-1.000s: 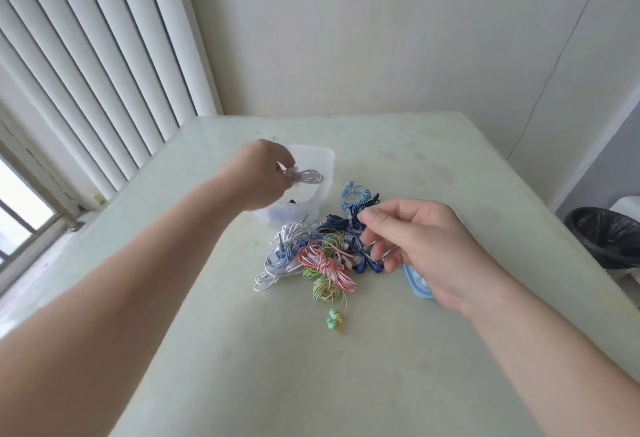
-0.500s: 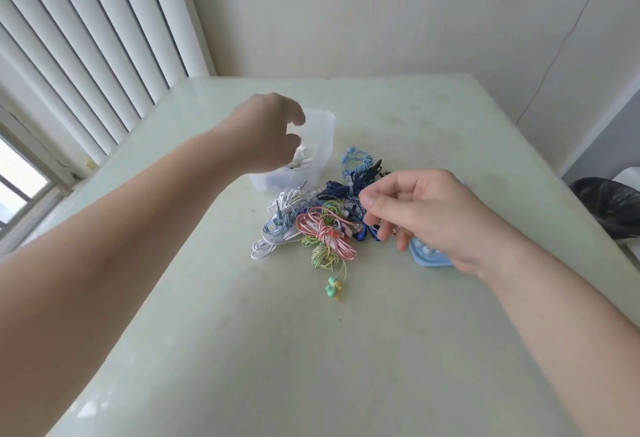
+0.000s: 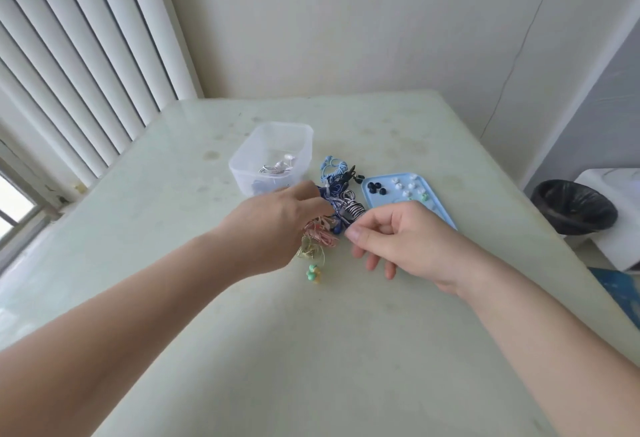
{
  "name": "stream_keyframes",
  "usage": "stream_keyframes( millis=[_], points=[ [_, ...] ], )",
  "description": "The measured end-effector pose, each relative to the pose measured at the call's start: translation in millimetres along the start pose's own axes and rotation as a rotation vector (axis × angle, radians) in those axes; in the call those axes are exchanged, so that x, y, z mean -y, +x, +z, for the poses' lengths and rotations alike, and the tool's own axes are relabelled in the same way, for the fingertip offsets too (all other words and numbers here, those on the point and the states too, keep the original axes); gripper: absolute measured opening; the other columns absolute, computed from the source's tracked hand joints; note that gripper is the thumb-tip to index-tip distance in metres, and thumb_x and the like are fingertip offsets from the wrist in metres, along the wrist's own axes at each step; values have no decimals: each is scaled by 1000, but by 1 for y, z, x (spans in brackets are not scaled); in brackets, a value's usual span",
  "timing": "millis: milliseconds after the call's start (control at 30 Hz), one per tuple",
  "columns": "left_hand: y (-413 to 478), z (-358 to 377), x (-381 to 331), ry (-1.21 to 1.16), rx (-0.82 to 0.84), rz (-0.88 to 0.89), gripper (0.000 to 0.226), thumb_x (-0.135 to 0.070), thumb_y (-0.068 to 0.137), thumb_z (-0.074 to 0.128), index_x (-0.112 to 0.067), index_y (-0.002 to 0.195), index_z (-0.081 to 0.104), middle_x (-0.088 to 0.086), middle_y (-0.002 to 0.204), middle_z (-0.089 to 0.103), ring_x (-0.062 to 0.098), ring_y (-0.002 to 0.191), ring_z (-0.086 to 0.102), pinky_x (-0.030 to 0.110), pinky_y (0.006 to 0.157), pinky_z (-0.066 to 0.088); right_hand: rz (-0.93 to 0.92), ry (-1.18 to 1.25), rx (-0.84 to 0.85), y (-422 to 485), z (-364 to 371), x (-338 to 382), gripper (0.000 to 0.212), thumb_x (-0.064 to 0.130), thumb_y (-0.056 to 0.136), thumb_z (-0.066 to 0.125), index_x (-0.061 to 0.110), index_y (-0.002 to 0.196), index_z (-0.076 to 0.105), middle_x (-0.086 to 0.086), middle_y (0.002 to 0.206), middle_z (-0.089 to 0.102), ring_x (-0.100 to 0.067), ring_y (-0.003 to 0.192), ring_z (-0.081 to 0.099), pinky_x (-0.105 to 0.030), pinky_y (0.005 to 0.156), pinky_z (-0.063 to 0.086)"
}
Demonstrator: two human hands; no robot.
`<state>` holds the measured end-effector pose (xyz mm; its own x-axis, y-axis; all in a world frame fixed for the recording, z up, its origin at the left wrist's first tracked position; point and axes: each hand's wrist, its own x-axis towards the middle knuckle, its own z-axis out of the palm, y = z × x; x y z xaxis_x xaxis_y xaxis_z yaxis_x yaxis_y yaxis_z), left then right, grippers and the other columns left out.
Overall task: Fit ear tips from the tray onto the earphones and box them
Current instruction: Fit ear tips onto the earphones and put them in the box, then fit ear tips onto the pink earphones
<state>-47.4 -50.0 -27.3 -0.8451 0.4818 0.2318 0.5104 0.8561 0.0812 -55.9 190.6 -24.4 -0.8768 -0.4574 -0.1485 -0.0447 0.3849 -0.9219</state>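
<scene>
Here, the left hand (image 3: 277, 218) rests among tangled earphones (image 3: 331, 169), its grip hidden; the right hand (image 3: 405, 239) apparently pinches a striped coil (image 3: 351, 209).

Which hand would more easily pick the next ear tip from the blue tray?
Likely the right hand: it hovers just beside the blue tray of ear tips; the left hand is across the earphone pile, nearer the clear box.

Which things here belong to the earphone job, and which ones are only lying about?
Job: earphone pile, blue tray, ear tips, clear box, white earphones inside it.
Lying about: black bin, window blinds.
</scene>
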Motion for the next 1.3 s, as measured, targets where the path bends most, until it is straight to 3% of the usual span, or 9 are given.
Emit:
stream_keyframes(
  millis=[167, 333, 533, 633, 733, 933, 1100, 1200, 1300],
  points=[
    [-1, 1, 0, 82, 45, 43, 48, -7, 96, 58, -41, 130, 62, -10, 110, 61, 20, 102, 59, 42, 70, 55, 17, -98, 17, -25, -2, -5, 12, 29, 96, 68, 23, 88, 74, -1, 87, 76, -9, 71, 69, -33, 62, 54],
    [-4, -9, -1, 94, -140, 38, 30, -14, 83, 74, -29, 107, 68, -9, 95, 67, 25, 90, 63, 32, 63, 45, 31, -100, 31, -44, -2, -7, 12, 31, 95, 68, 22, 89, 74, 0, 88, 76, -10, 73, 70, -32, 63, 54],
    [3, -38, -17, -412, -434, -324, 23, -13, 88, 62, -18, 110, 64, -4, 95, 73, 10, 84, 71, 34, 74, 60, -4, -246, 40, -61, 15, -15, 10, 38, 92, 71, 29, 89, 74, 14, 75, 70, -4, 68, 61, -32, 70, 56],
    [10, -58, -31, -815, -482, -517, 23, 3, 90, 57, -12, 106, 65, 6, 93, 75, 8, 78, 72, 24, 77, 59, -13, -102, -28, -60, 17, -14, 4, 33, 91, 75, 30, 94, 74, 10, 82, 71, -18, 76, 69, -31, 68, 57],
    [15, -76, -45, -1182, -448, -627, 29, 9, 92, 49, -7, 107, 68, 10, 90, 74, 21, 80, 71, 35, 74, 63, -24, 139, -148, -54, 11, -6, 29, 20, 89, 78, 29, 115, 68, 1, 98, 73, -20, 80, 69, -32, 65, 58],
    [22, -86, -68, -1692, -260, -616, 34, 8, 93, 41, 1, 118, 63, 19, 96, 68, 32, 80, 69, 42, 73, 63, -135, 344, -140, -38, 0, 14, 72, 31, 70, 87, 38, 135, 57, 11, 130, 65, -3, 117, 64, -29, 96, 53],
    [25, -78, -77, -1909, -164, -569, 29, 5, 91, 47, -4, 116, 61, 15, 92, 64, 27, 73, 67, 36, 66, 60, -198, 392, 35, -37, -2, 21, 19, 11, 96, 65, 8, 114, 69, -14, 115, 74, -13, 101, 71, -16, 74, 51],
    [26, -65, -73, -1822, -221, -561, 26, 3, 82, 72, -10, 104, 65, 10, 80, 63, 25, 71, 67, 33, 68, 58, -122, 514, 75, -38, -7, 11, 23, 24, 91, 63, 4, 98, 70, -22, 91, 73, -28, 75, 69, -33, 61, 54],
    [23, -46, -74, -1653, -235, -591, 36, 4, 68, 87, -11, 93, 65, 11, 75, 60, 27, 66, 64, 38, 68, 50, -70, 575, 49, -36, -12, 7, 20, 29, 90, 63, 11, 92, 72, -16, 79, 68, -26, 60, 56, -30, 45, 40]
  ],
)
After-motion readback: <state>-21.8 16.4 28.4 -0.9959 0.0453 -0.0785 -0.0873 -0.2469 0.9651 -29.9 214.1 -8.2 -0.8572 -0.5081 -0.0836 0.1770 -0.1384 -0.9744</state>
